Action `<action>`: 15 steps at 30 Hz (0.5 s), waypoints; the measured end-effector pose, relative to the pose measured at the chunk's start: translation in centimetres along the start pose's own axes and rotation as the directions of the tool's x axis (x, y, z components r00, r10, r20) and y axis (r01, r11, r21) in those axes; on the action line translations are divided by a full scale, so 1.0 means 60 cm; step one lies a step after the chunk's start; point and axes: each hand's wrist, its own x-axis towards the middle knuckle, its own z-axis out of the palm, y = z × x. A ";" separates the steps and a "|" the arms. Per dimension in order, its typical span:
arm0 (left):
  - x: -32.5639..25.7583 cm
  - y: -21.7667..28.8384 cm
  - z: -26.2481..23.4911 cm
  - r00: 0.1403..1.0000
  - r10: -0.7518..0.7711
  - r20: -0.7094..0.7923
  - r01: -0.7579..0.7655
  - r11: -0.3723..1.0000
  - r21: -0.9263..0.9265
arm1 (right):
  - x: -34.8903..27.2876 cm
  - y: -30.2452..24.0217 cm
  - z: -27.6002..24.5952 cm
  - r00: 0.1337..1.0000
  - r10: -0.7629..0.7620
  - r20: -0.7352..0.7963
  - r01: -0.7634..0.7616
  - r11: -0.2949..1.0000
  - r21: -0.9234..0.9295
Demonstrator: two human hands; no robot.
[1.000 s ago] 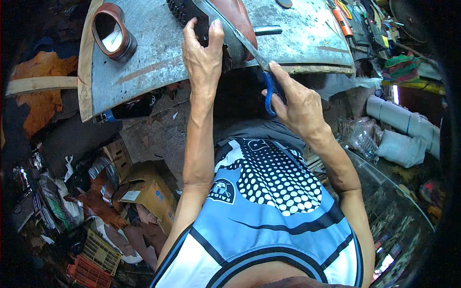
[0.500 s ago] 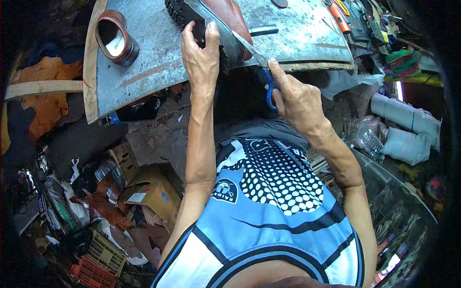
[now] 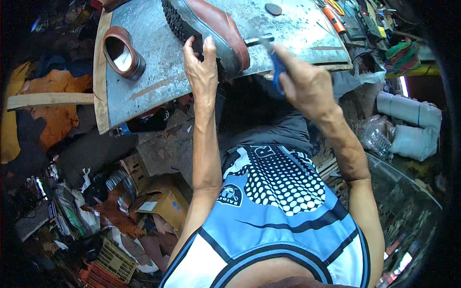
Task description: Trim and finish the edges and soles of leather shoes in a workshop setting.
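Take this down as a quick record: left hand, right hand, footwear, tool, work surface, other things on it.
Left hand: gripping the shoe at its near end, thumb up
Right hand: holding the scissors, motion-blurred
Footwear: one shoe, brown upper, dark treaded sole facing left
Tool: scissors, blue-handled; blades too blurred to read
Work surface: grey table
Other things on it: brown open-topped container with something white inside; dark round disc; orange tool at right
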 end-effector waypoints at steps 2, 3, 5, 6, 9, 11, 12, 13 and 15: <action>-0.005 0.015 -0.011 0.999 -0.051 0.003 0.051 0.998 -0.041 | 0.020 0.026 -0.018 0.984 0.176 -0.022 -0.176 0.984 0.009; -0.006 0.020 -0.013 0.994 -0.112 0.009 0.112 0.990 -0.083 | 0.029 0.046 -0.022 0.968 0.250 0.006 -0.247 0.962 -0.112; 0.000 0.014 -0.007 0.994 -0.106 0.021 0.108 0.985 -0.136 | 0.034 0.131 -0.012 0.962 0.273 -0.008 -0.266 0.929 -0.255; 0.008 0.005 -0.007 0.988 -0.147 0.046 0.152 0.974 -0.166 | 0.037 0.172 0.002 0.960 0.279 -0.021 -0.275 0.925 -0.262; 0.021 -0.027 -0.027 0.988 -0.150 0.038 0.154 0.967 -0.205 | 0.057 0.237 0.026 0.977 0.198 0.085 -0.166 0.944 -0.285; 0.026 -0.021 -0.037 0.971 -0.202 0.127 0.237 0.883 -0.404 | 0.082 0.243 0.034 0.932 0.225 0.286 -0.123 0.934 -0.335; 0.026 -0.028 -0.037 0.965 -0.210 0.158 0.260 0.843 -0.472 | 0.086 0.243 0.035 0.910 0.265 0.318 -0.149 0.926 -0.346; 0.031 -0.031 -0.037 0.968 -0.211 0.138 0.251 0.855 -0.455 | 0.094 0.241 0.034 0.911 0.238 0.337 -0.127 0.939 -0.320; 0.033 -0.033 -0.044 0.952 -0.245 0.184 0.306 0.798 -0.519 | 0.123 0.237 0.028 0.812 0.324 0.485 -0.147 0.919 -0.367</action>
